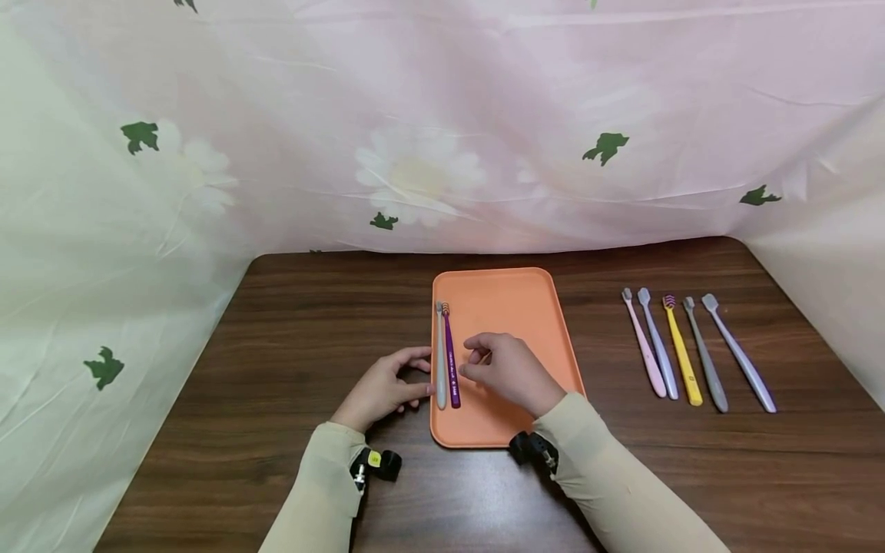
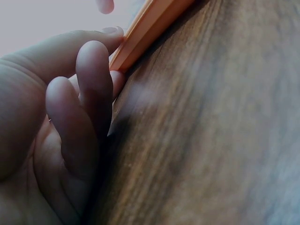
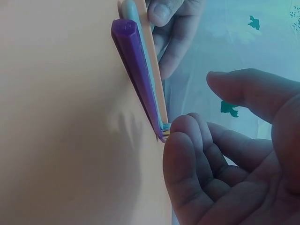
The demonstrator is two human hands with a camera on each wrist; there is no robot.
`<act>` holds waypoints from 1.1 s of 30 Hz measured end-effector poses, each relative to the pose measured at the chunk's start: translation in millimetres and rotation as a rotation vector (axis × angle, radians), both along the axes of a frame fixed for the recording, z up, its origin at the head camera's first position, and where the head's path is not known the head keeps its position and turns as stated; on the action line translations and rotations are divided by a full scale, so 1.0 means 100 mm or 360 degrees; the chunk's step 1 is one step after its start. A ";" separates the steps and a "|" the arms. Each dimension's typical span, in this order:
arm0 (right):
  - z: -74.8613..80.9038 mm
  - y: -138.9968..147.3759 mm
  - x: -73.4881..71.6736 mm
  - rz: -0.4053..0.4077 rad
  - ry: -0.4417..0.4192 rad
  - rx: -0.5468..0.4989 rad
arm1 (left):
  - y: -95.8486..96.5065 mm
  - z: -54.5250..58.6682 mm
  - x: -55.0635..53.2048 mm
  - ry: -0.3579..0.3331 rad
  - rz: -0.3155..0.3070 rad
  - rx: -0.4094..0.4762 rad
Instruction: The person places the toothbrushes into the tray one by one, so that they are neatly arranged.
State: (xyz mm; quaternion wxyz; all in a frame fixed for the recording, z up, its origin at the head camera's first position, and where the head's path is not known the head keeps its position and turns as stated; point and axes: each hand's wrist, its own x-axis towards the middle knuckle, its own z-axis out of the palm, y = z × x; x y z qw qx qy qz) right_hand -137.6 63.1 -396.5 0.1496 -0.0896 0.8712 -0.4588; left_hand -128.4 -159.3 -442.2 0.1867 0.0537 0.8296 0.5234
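Observation:
An orange tray [image 1: 494, 307] lies on the wooden table, with a grey-green toothbrush [image 1: 440, 361] and a purple toothbrush [image 1: 452, 361] side by side along its left edge, bristle ends away from me. At that edge, my left hand [image 1: 383, 388] holds the rim with thumb and fingertip; its other fingers curl beside it in the left wrist view. My right hand [image 1: 515, 372] hovers over the tray just right of the purple toothbrush. Nothing is between its thumb and loosely bent fingers in the right wrist view.
Right of the tray lie several toothbrushes in a row: a pink one [image 1: 644, 346], a lilac one [image 1: 659, 346], a yellow one [image 1: 683, 353], a grey one [image 1: 707, 357] and a pale blue-violet one [image 1: 740, 355]. Flowered cloth [image 1: 442, 115] hangs behind and beside the table [image 1: 290, 330].

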 end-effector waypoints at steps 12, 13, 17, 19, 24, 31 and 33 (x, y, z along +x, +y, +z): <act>0.03 0.04 0.02 0.0006 0.0024 0.0022 | 0.01 0.01 0.00 -0.0012 0.0008 -0.0016; 0.04 0.04 0.02 0.0004 0.0024 0.0027 | 0.01 0.01 0.00 -0.0012 0.0009 -0.0015; 0.07 0.06 0.03 -0.0003 0.0019 0.0033 | 0.01 0.01 0.00 -0.0014 0.0012 -0.0014; 0.08 0.08 0.03 -0.0002 0.0019 0.0034 | 0.01 0.01 0.00 -0.0016 0.0012 -0.0015; 0.08 0.12 0.04 -0.0001 0.0032 0.0070 | 0.00 0.01 0.00 -0.0016 0.0013 -0.0015; 0.08 0.16 0.04 0.0000 0.0082 0.0137 | 0.00 0.00 0.00 -0.0015 0.0013 -0.0014; 0.08 0.17 0.05 -0.0004 0.0087 0.0145 | 0.00 0.00 0.00 -0.0017 0.0014 -0.0012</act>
